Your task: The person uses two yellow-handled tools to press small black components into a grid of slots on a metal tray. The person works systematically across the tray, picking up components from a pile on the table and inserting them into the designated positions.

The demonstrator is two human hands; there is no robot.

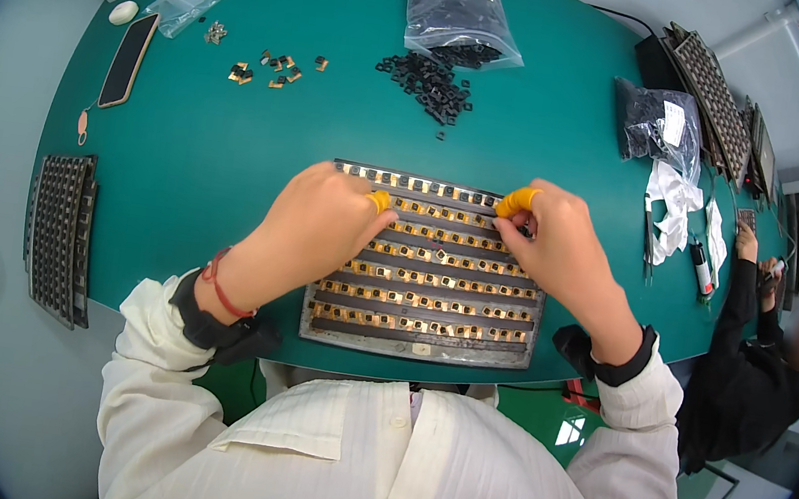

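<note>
A grey tray with several rows of small gold-and-black square parts lies in front of me. My left hand reaches over the tray's left side, its fingers curled and pinched at the second row from the top. Whatever those fingertips hold, if anything, is hidden. My right hand is at the upper right corner, thumb and index finger close together over the row ends. Something small and dark shows among its curled fingers, too small to name. Yellow finger cots cover an index finger on each hand.
Beyond the tray lie a pile of black square pieces, a clear bag of them and loose gold-black parts. A phone and stacked trays sit left. Another bag, tweezers and a co-worker are right.
</note>
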